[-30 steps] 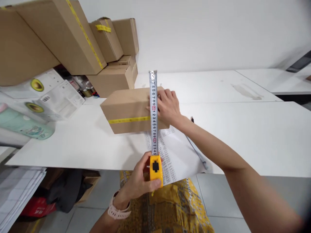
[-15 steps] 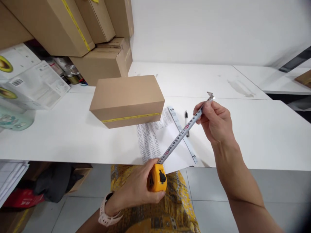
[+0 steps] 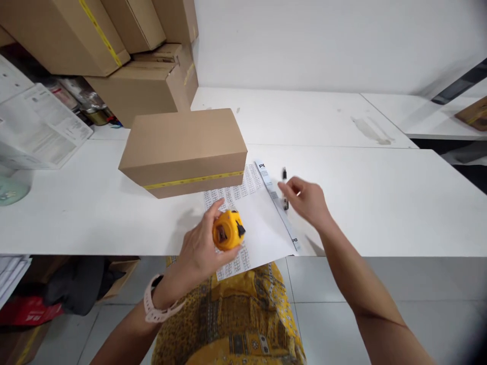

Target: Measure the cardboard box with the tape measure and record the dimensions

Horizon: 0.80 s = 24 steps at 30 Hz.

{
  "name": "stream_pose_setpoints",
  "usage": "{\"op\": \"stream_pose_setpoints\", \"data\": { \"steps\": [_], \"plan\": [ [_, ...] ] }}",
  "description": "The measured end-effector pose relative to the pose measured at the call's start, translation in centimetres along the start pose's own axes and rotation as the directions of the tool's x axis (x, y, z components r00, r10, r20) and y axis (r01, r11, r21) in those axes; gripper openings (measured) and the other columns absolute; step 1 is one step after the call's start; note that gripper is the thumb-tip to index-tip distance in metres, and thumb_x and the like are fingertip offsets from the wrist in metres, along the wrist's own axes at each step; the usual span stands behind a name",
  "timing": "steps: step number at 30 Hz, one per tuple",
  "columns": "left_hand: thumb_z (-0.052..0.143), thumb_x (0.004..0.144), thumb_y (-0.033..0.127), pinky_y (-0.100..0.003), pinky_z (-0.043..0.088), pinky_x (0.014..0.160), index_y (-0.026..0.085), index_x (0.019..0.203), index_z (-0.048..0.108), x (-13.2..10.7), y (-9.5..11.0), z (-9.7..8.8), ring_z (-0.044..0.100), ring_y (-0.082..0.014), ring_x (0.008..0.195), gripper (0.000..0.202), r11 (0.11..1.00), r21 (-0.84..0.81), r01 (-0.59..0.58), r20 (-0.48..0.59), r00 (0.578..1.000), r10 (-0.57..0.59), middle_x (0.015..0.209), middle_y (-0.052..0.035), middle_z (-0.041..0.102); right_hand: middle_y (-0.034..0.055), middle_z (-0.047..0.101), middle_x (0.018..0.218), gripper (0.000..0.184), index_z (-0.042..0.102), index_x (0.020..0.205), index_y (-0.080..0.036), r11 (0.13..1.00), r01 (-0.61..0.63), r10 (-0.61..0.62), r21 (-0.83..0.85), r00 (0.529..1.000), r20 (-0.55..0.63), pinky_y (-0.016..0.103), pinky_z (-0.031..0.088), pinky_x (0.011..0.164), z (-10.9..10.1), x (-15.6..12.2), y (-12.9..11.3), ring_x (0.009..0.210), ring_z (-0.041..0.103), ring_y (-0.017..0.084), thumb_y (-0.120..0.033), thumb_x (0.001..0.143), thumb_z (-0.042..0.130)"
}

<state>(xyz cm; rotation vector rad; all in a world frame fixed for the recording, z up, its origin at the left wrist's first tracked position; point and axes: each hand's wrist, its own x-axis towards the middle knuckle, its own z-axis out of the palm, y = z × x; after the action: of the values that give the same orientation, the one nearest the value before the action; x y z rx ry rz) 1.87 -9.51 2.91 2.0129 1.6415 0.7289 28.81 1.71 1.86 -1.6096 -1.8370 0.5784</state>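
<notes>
Yellow plastic tape measure with a black lock button (image 3: 228, 229): in the left hand (image 3: 196, 248), thumb and fingers wrapped around its case, raised over the white printed paper sheet (image 3: 256, 215). Right hand (image 3: 307, 204): fingers curled, thumb and index close together by the slim black-and-white pen (image 3: 284, 174); can't tell if it touches or grips it.

Surface/room, near to far: yellow patterned fabric (image 3: 228, 324) on the lap, below and between the hands. Grey tiled floor (image 3: 327, 314) under the right forearm. White flat tabletop (image 3: 373, 203) spans both hands; sheet lies between them, near corner overhanging the edge. Pale-blue flat strip (image 3: 276, 199) lies along the sheet's right side, just left of the right hand. Closed brown cardboard box (image 3: 186, 142) beyond the left hand, slightly left, its right end by the sheet. Farther left of that hand, a white printed carton (image 3: 45, 129); past the box, stacked brown cartons (image 3: 133, 91). Grey smear (image 3: 373, 131) beyond and right of the right hand. Plain white wall (image 3: 304, 45) behind everything.

Text: sheet has dense columns, too small to read. Strip has dark letters at both ends, first is P, second unclear. Yellow tape (image 3: 194, 179) on the box front: dark marks, illegible. White carton print: blurred.
</notes>
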Motion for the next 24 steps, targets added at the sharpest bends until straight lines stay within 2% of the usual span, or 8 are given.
{"op": "stream_pose_setpoints", "data": {
  "steps": [4,7,9,11,13,15,19,24],
  "plan": [
    [0.069,0.086,0.031,-0.043,0.058,0.085,0.024,0.151,0.035,2.8,-0.5,-0.9,0.066,-0.0329,0.116,0.074,0.936,0.346,0.058,-0.026,0.998,-0.053,0.136,-0.0136,0.061,0.0054,0.066,0.071,0.023,0.060,0.098,-0.020,0.904,-0.138,0.155,-0.404,0.988,0.011,0.034,0.034,0.060,0.4,4.8,3.0,0.059,0.052,0.020,-0.042,0.092,0.059],
    [0.061,0.091,0.030,-0.045,0.058,0.082,0.021,0.150,0.041,4.4,-0.8,-1.3,0.066,-0.0336,0.113,0.063,0.862,0.500,0.084,0.036,0.992,-0.118,0.131,-0.0144,0.063,0.0085,0.069,0.078,0.023,0.062,0.111,-0.018,0.902,-0.081,0.124,-0.424,0.989,0.075,0.036,0.038,0.064,1.4,6.1,4.1,0.065,0.057,0.023,-0.026,0.090,0.055],
    [0.057,0.094,0.029,-0.048,0.058,0.082,0.019,0.150,0.042,5.1,-1.3,-1.6,0.065,-0.0348,0.113,0.059,0.833,0.547,0.087,0.084,0.984,-0.157,0.127,-0.0147,0.064,0.0071,0.068,0.074,0.024,0.065,0.107,-0.018,0.961,-0.075,0.100,-0.264,0.992,0.079,0.037,0.043,0.067,1.2,6.2,4.7,0.065,0.059,0.022,-0.020,0.088,0.052],
    [0.056,0.095,0.028,-0.052,0.056,0.087,0.016,0.147,0.046,5.3,-1.7,-1.7,0.063,-0.0364,0.115,0.055,0.820,0.570,0.061,0.107,0.983,-0.147,0.125,-0.0164,0.066,0.0057,0.067,0.070,0.024,0.068,0.103,-0.017,0.990,-0.121,0.115,0.075,0.990,0.082,0.039,0.048,0.069,0.2,6.1,5.1,0.064,0.060,0.021,-0.024,0.086,0.053],
    [0.058,0.094,0.027,-0.057,0.050,0.099,0.010,0.143,0.051,5.3,-1.9,-1.2,0.058,-0.0393,0.122,0.052,0.810,0.586,-0.009,0.084,0.995,-0.049,0.129,-0.0215,0.065,0.0077,0.072,0.078,0.028,0.069,0.106,-0.016,0.874,-0.153,0.113,0.461,0.987,0.114,0.041,0.053,0.075,-1.1,5.9,5.3,0.071,0.066,0.021,-0.030,0.086,0.056],
    [0.059,0.095,0.028,-0.059,0.043,0.108,0.005,0.139,0.054,5.2,-1.4,0.0,0.054,-0.0414,0.129,0.051,0.807,0.576,-0.128,0.081,0.992,0.099,0.137,-0.0259,0.060,0.0103,0.075,0.093,0.032,0.069,0.108,-0.016,0.715,-0.126,0.069,0.687,0.991,0.111,0.042,0.055,0.083,-2.0,5.6,5.0,0.084,0.071,0.022,-0.035,0.082,0.065],
    [0.055,0.101,0.033,-0.048,0.054,0.097,0.007,0.144,0.050,5.3,1.5,4.3,0.063,-0.0353,0.121,0.051,0.840,0.411,-0.353,0.301,0.923,0.241,0.147,-0.0247,0.054,0.0028,0.073,0.080,0.032,0.068,0.097,-0.021,0.655,-0.056,0.021,0.753,0.998,0.056,0.035,0.055,0.078,-0.9,5.1,3.4,0.077,0.068,0.017,-0.042,0.077,0.080],
    [0.053,0.102,0.044,-0.040,0.060,0.077,0.003,0.152,0.041,7.5,4.3,7.7,0.072,-0.0340,0.103,0.066,0.811,0.428,-0.399,0.487,0.858,0.165,0.159,-0.0337,0.035,-0.0039,0.052,0.050,0.050,0.063,0.074,-0.022,0.725,-0.072,0.059,0.684,0.997,0.042,0.028,0.047,0.059,2.8,4.2,1.7,0.048,0.047,0.011,-0.068,0.092,0.055]
  ]
}}
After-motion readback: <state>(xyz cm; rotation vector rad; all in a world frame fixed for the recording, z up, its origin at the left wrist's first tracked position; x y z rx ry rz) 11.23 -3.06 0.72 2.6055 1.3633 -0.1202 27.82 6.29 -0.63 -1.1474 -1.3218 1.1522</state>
